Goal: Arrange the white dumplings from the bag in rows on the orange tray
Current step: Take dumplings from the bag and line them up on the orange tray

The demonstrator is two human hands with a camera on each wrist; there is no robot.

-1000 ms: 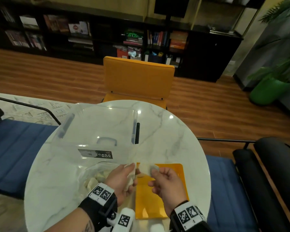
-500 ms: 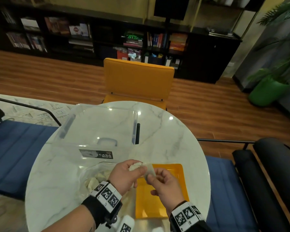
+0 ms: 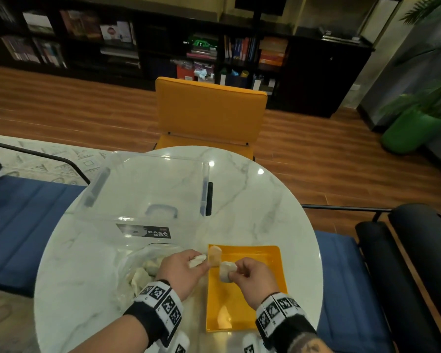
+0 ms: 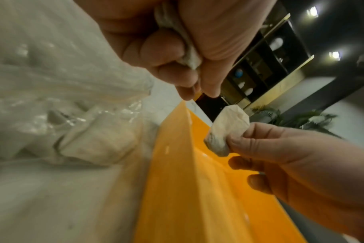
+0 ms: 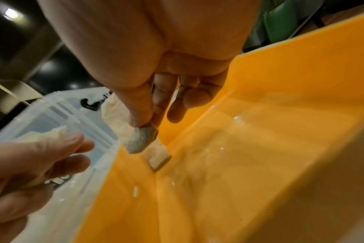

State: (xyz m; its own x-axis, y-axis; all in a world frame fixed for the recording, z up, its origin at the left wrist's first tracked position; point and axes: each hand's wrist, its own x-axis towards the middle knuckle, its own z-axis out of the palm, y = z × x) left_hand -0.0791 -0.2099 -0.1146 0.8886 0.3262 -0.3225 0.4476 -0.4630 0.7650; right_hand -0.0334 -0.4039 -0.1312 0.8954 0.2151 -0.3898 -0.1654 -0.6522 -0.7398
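Observation:
The orange tray (image 3: 252, 301) lies on the marble table, near its front right. One white dumpling (image 3: 215, 256) lies in its far left corner, also seen in the right wrist view as the corner dumpling (image 5: 158, 158). My right hand (image 3: 236, 272) pinches a second dumpling (image 3: 225, 272) just above the tray's far left part. My left hand (image 3: 189, 266) grips a third dumpling (image 3: 197, 260) over the tray's left edge. The clear bag (image 3: 138, 273) with several dumplings lies left of the tray. In the left wrist view my fingers (image 4: 166, 49) curl round the gripped dumpling (image 4: 189, 55).
A clear lidded storage box (image 3: 148, 194) stands behind the bag. An orange chair (image 3: 209, 110) is at the table's far side, with blue seats left and right. The table's round edge runs close to the tray's right side.
My hands, which met over the tray's far left edge, have drawn apart, each holding a dumpling. One dumpling now lies in the tray's far left corner.

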